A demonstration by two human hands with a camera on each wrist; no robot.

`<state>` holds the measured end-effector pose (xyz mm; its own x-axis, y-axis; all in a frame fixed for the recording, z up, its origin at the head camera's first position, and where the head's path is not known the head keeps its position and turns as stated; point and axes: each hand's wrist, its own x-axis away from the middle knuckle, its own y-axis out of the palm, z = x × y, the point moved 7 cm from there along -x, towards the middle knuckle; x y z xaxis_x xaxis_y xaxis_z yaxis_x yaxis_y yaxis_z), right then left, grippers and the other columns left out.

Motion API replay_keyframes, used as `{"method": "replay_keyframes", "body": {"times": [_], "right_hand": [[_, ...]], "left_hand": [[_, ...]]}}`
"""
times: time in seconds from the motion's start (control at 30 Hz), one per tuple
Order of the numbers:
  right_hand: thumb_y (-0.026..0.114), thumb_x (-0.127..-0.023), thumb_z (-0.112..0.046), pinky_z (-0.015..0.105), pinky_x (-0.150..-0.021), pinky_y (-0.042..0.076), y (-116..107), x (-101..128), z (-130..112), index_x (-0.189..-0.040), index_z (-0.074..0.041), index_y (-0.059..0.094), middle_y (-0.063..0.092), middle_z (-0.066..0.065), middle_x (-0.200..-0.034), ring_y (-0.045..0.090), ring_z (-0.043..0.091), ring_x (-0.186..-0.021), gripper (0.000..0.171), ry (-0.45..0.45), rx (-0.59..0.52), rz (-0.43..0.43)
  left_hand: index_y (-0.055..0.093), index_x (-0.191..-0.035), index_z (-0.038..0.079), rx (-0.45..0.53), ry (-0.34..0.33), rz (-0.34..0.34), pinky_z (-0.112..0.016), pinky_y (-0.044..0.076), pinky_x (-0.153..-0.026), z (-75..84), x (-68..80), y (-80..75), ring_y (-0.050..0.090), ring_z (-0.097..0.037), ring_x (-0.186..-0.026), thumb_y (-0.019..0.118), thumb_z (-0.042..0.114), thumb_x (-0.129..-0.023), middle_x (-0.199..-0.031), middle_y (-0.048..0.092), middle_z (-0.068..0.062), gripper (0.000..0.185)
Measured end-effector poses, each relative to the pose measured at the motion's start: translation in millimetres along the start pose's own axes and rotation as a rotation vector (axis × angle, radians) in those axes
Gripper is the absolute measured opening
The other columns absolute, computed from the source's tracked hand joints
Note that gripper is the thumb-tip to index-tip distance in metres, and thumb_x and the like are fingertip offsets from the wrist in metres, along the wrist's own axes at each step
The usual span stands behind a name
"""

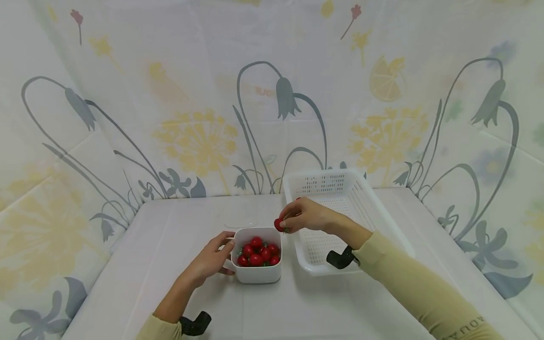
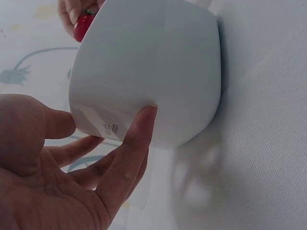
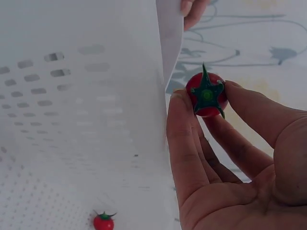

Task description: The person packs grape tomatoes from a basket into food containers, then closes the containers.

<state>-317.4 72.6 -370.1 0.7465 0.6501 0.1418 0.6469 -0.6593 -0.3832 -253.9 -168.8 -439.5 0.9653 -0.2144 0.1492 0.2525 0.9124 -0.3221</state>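
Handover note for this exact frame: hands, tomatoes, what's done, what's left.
Left hand: fingers steady the white bowl on the table.
Right hand: pinches one cherry tomato at the white basket rim, just past the bowl.
Done: one tomato in basket.
Left: the held tomato, plus the tomatoes in the bowl, if they all go to the basket.

One white bowl (image 1: 257, 273) and one white basket (image 1: 384, 219) stand on the table. About seven tomatoes (image 1: 257, 252) lie in the bowl, one tomato (image 3: 103, 222) lies in the basket, and one more tomato (image 3: 206, 95) is held in fingers.
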Motion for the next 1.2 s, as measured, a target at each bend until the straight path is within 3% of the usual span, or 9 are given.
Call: {"method": "replay_keyframes", "body": {"times": [0.17, 0.3, 0.6, 0.8, 1.2], "right_hand": [[0.064, -0.098, -0.009, 0.040, -0.091, 0.061, 13.4, -6.5, -4.1, -0.116, 0.004, 0.069, 0.073, 0.012, -0.108, 0.072, 0.034, -0.096, 0.023, -0.014, 0.022, -0.008], [0.067, -0.097, -0.012, 0.042, -0.091, 0.061, 25.2, -10.8, -5.7, -0.115, 0.001, 0.071, 0.073, 0.008, -0.107, 0.072, 0.027, -0.091, 0.022, -0.010, 0.049, -0.018], [0.071, -0.095, -0.015, 0.032, -0.081, 0.060, 53.8, -20.3, -20.2, -0.110, -0.005, 0.073, 0.074, 0.003, -0.101, 0.068, 0.017, -0.091, 0.018, -0.071, 0.230, -0.013], [0.073, -0.094, -0.014, 0.032, -0.080, 0.060, 73.4, -26.2, -25.0, -0.109, -0.006, 0.074, 0.073, 0.004, -0.103, 0.066, 0.017, -0.095, 0.017, -0.050, 0.300, 0.002], [0.077, -0.091, -0.012, 0.025, -0.076, 0.055, 103.4, -37.8, -24.3, -0.104, -0.006, 0.074, 0.074, 0.002, -0.091, 0.066, 0.012, -0.084, 0.015, -0.080, 0.486, 0.046]], "left_hand": [[0.049, -0.144, 0.007, 0.000, -0.002, 0.002, -0.044, 0.065, -0.067, -0.5, -0.1, -0.2, 0.067, -0.030, -0.102, 0.048, 0.021, -0.110, -0.144, 0.050, -0.023, 0.037], [0.049, -0.144, 0.006, 0.008, -0.003, -0.002, -0.045, 0.065, -0.067, -0.8, -0.3, -0.1, 0.067, -0.031, -0.102, 0.047, 0.021, -0.110, -0.144, 0.050, -0.024, 0.037], [0.047, -0.145, 0.006, 0.008, -0.003, -0.014, -0.045, 0.065, -0.067, -2.0, -1.8, -0.1, 0.066, -0.032, -0.104, 0.047, 0.022, -0.110, -0.145, 0.049, -0.025, 0.038], [0.047, -0.144, 0.007, 0.016, -0.006, -0.019, -0.045, 0.065, -0.068, -1.5, -0.5, -1.5, 0.066, -0.033, -0.105, 0.047, 0.022, -0.110, -0.145, 0.048, -0.024, 0.037], [0.047, -0.145, 0.007, 0.004, 0.006, -0.022, -0.044, 0.065, -0.068, -0.8, 0.1, -1.0, 0.067, -0.031, -0.103, 0.048, 0.022, -0.110, -0.146, 0.048, -0.025, 0.038]]}}
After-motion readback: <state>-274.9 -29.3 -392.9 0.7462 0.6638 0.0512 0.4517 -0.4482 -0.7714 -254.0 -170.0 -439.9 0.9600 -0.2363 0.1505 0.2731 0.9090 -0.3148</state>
